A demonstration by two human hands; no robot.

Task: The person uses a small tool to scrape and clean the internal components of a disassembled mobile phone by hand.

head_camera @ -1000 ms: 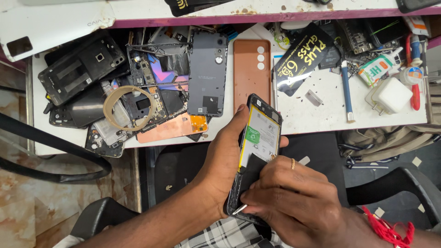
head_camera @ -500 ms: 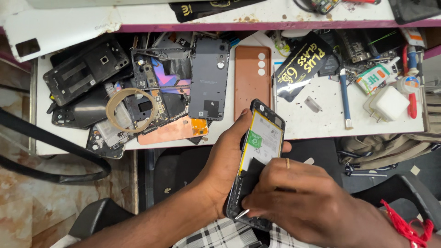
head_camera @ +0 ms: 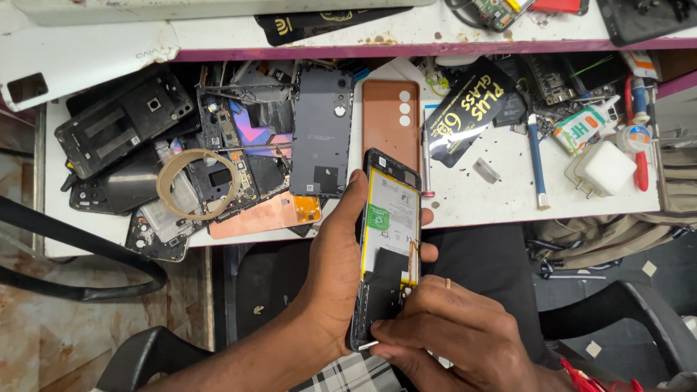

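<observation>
1. A white desk (head_camera: 472, 207), scuffed and speckled with debris, stretched across the upper part of the view, with a purple-edged shelf (head_camera: 406, 49) above it and dark floor below.
2. A heap of dismantled phone parts (head_camera: 181, 160) covered the desk's left half: black frames, a grey back cover (head_camera: 321, 131), a copper-coloured panel (head_camera: 265, 215) and a loop of tan tape (head_camera: 197, 183).
3. A brown phone back cover (head_camera: 390, 116) with three round camera holes lay upright near the middle of the desk, just beside a black glossy packet (head_camera: 468, 112).
4. On the right lay a blue-handled tool (head_camera: 536, 160), a white charger plug (head_camera: 604, 168) and red-handled pliers (head_camera: 639, 145).
5. The left hand (head_camera: 337, 268) came up from below, palm turned inward, its fingers (head_camera: 430, 216) wrapped round an opened phone (head_camera: 386, 250) from behind; the thumb lay along the phone's left edge.
6. The opened phone stood nearly upright off the desk's front edge, over the lap, its white battery (head_camera: 392, 225) and dark lower board facing up.
7. The right hand (head_camera: 450, 334) curled over the phone's lower right corner, a ring (head_camera: 447, 283) on one finger.
8. Its fingers pinched a thin metal tool (head_camera: 368, 345), whose tip touched the phone's bottom edge.
</observation>
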